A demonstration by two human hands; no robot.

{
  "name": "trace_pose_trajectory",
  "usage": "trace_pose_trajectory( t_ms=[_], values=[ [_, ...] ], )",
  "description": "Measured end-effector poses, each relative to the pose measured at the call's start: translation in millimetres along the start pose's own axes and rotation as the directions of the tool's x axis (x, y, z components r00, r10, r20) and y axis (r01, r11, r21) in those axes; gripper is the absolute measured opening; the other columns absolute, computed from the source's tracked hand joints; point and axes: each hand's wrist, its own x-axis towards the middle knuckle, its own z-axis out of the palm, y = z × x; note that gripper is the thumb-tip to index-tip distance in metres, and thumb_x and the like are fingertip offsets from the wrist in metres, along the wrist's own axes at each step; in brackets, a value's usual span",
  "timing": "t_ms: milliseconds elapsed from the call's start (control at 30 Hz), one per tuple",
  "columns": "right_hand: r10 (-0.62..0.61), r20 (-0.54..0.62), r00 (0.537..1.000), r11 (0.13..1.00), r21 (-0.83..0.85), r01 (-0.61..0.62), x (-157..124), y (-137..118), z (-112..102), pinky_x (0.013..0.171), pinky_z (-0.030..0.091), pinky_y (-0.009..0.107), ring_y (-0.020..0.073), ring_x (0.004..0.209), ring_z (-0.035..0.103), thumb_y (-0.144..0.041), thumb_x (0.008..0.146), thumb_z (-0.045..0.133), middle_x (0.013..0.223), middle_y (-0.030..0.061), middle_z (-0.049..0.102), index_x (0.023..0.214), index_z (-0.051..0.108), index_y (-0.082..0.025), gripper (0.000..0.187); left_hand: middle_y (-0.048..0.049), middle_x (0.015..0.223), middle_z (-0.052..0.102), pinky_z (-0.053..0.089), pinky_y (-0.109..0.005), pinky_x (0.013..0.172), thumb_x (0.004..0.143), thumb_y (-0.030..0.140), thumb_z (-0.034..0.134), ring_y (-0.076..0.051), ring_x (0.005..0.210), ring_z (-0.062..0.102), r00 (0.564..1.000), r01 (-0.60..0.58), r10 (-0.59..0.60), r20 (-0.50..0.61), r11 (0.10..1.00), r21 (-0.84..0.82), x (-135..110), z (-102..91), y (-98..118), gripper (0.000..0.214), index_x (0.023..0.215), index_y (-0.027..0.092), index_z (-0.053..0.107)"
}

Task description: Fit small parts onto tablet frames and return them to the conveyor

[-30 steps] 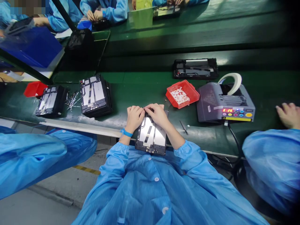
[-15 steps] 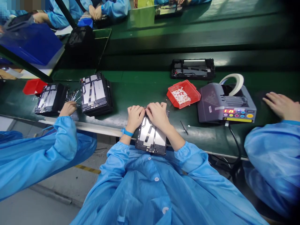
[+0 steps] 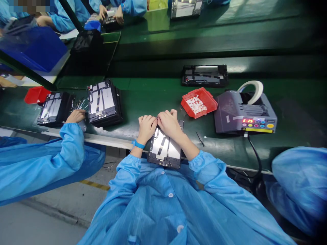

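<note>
An open tablet back [image 3: 165, 149], black-framed with silver plates inside, lies at the near edge of the green bench [image 3: 153, 98] in front of me. My left hand [image 3: 146, 127] and my right hand [image 3: 169, 124] rest on its far end, knuckles together. The fingers of both are curled and pinched at the top edge of the tablet. What they pinch is too small to make out. A blue band sits on my left wrist.
A red tray [image 3: 198, 102] of small white parts and a grey tape dispenser [image 3: 244, 114] stand right of my hands. Two stacks of tablet backs [image 3: 103, 102] sit at the left, where a co-worker's hand [image 3: 75, 116] reaches. Another unit [image 3: 204, 75] lies on the belt behind.
My hands stay pinched on the tablet's top edge. The left co-worker's hand came in beside the stacks. The right co-worker's hand has left the bench. The unit on the belt slid left.
</note>
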Motion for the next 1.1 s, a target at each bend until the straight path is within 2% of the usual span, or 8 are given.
trace_pose_trajectory(
  t_ms=[133, 267, 367, 467, 633, 700, 833, 1100],
  values=[
    [0.000, 0.003, 1.000, 1.000, 0.000, 0.000, 1, 1, 1, 0.117, 0.032, 0.053, 0.0333, 0.113, 0.062, -0.023, 0.116, 0.037, 0.112, 0.0137, 0.080, 0.106, 0.068, -0.024, 0.033, -0.0056, 0.102, 0.073, 0.040, -0.048, 0.108, 0.121, 0.031, 0.042, -0.027, 0.111, 0.064, 0.999, 0.041, -0.041, 0.000, 0.999, -0.029, 0, 0.6, 0, 0.038, 0.095, 0.027, 0.070],
    [0.063, -0.030, 0.998, 0.998, -0.025, -0.064, -1, 13, -18, 0.117, 0.034, 0.052, 0.0314, 0.113, 0.064, -0.025, 0.115, 0.039, 0.113, 0.0121, 0.080, 0.106, 0.067, -0.026, 0.030, -0.0045, 0.104, 0.076, 0.039, -0.048, 0.108, 0.120, 0.031, 0.046, -0.026, 0.110, 0.065, 0.998, 0.064, -0.065, -0.014, 0.996, -0.058, 0, 1.7, -1, 0.037, 0.093, 0.027, 0.071],
    [0.197, -0.134, 0.971, 0.976, -0.067, -0.207, 0, 46, -44, 0.116, 0.033, 0.056, 0.0338, 0.114, 0.065, -0.022, 0.112, 0.041, 0.114, 0.0183, 0.078, 0.107, 0.067, -0.021, 0.027, -0.0034, 0.106, 0.078, 0.038, -0.048, 0.109, 0.118, 0.029, 0.052, -0.025, 0.109, 0.067, 0.997, 0.072, -0.073, -0.019, 0.995, -0.076, -2, 2.6, -1, 0.032, 0.093, 0.027, 0.072],
    [0.369, -0.272, 0.889, 0.903, -0.123, -0.413, 2, 95, -65, 0.112, 0.033, 0.061, 0.0360, 0.106, 0.066, -0.024, 0.110, 0.043, 0.105, 0.0202, 0.076, 0.104, 0.069, -0.017, 0.027, -0.0030, 0.105, 0.079, 0.038, -0.048, 0.110, 0.117, 0.028, 0.056, -0.025, 0.109, 0.068, 0.996, 0.079, -0.083, -0.043, 0.994, -0.074, -4, 3.2, -1, 0.027, 0.095, 0.027, 0.072],
    [0.498, -0.251, 0.830, 0.800, -0.235, -0.551, -2, 150, -75, 0.108, 0.034, 0.062, 0.0370, 0.097, 0.066, -0.030, 0.110, 0.046, 0.088, 0.0210, 0.074, 0.092, 0.068, -0.017, 0.031, -0.0037, 0.100, 0.077, 0.040, -0.047, 0.108, 0.115, 0.025, 0.059, -0.026, 0.105, 0.068, 0.993, 0.073, -0.078, -0.089, 0.996, -0.057, -7, 3.0, 3, 0.024, 0.093, 0.027, 0.069],
    [0.495, -0.255, 0.831, 0.798, -0.243, -0.551, -5, 153, -74, 0.107, 0.035, 0.061, 0.0369, 0.100, 0.067, -0.030, 0.111, 0.045, 0.094, 0.0228, 0.076, 0.102, 0.070, -0.015, 0.030, -0.0041, 0.099, 0.075, 0.042, -0.046, 0.106, 0.114, 0.025, 0.058, -0.026, 0.104, 0.067, 0.994, 0.055, -0.059, -0.088, 0.997, -0.049, -8, 2.9, 4, 0.024, 0.093, 0.027, 0.068],
    [0.408, -0.247, 0.879, 0.859, -0.222, -0.461, -11, 139, -75, 0.108, 0.034, 0.058, 0.0365, 0.108, 0.065, -0.021, 0.108, 0.040, 0.113, 0.0235, 0.076, 0.125, 0.071, -0.013, 0.036, -0.0047, 0.094, 0.073, 0.043, -0.045, 0.103, 0.115, 0.027, 0.059, -0.027, 0.102, 0.066, 0.996, 0.022, -0.024, -0.081, 0.999, -0.025, -10, 4.4, 5, 0.025, 0.091, 0.027, 0.067],
    [0.444, -0.173, 0.879, 0.839, -0.264, -0.476, -7, 135, -68, 0.106, 0.031, 0.059, 0.0373, 0.113, 0.059, -0.015, 0.104, 0.036, 0.109, 0.0226, 0.075, 0.106, 0.076, -0.015, 0.040, -0.0032, 0.092, 0.075, 0.044, -0.043, 0.099, 0.115, 0.025, 0.059, -0.025, 0.097, 0.066, 0.988, -0.054, 0.055, -0.144, 0.998, 0.011, -11, 10.1, -2, 0.027, 0.089, 0.025, 0.064]
  ],
)
